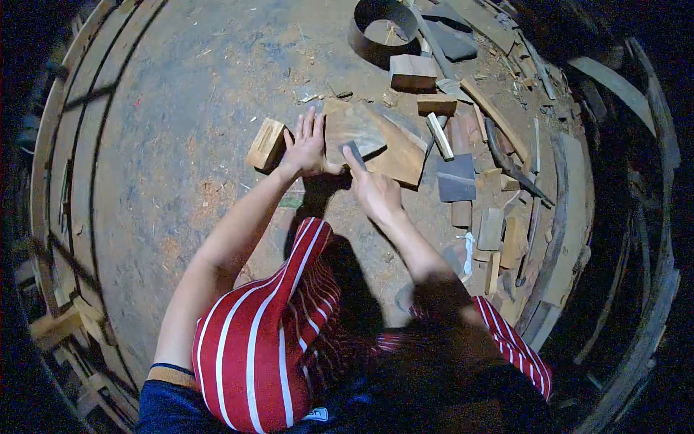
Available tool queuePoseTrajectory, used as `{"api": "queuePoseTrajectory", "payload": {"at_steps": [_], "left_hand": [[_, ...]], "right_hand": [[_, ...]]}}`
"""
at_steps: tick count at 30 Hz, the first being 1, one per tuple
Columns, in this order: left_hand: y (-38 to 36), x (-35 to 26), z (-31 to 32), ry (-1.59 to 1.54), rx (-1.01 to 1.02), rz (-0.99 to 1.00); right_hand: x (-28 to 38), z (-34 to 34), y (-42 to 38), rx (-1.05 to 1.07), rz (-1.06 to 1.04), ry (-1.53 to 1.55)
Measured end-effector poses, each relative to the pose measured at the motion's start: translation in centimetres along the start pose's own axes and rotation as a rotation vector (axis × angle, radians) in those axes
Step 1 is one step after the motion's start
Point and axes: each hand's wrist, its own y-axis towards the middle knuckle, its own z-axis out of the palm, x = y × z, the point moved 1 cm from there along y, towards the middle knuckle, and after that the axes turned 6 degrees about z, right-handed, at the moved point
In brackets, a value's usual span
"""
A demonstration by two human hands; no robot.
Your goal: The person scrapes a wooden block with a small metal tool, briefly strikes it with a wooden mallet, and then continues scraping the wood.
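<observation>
A flat wooden board (399,153) lies on the ground in front of me, with a dark shadow across part of it. My left hand (307,152) rests at its left edge, fingers spread and stretched out. My right hand (377,194) is closed, its index finger pressing along a small dark grey strip (353,153) against the board's near side. The strip looks like folded sandpaper, though its underside is hidden. Just left of my left hand stands a wooden block (267,144) with a pale, marked top.
On the right lie a dark grey sheet (457,177), a light wooden stick (439,136) and several offcuts. Farther off are a wooden block (413,72) and a round metal ring (361,45). A white crumpled scrap (468,253) is nearer. My striped knees flank the work.
</observation>
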Motion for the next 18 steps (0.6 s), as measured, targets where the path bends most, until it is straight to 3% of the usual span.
{"api": "queuePoseTrajectory", "payload": {"at_steps": [10, 14, 18], "left_hand": [[0.8, 0.6, 0.5, -0.004, 0.004, -0.001], [0.0, 0.1, -0.2, -0.036, -0.004, 0.032], [0.0, 0.0, -0.4, -0.029, 0.009, 0.029]], "right_hand": [[1.8, -0.4, 3.2, -0.102, -0.025, 0.009], [-0.6, -0.1, -0.1, -0.005, 0.006, -0.085], [-2.1, 0.2, 0.6, -0.055, -0.017, -0.111]]}}
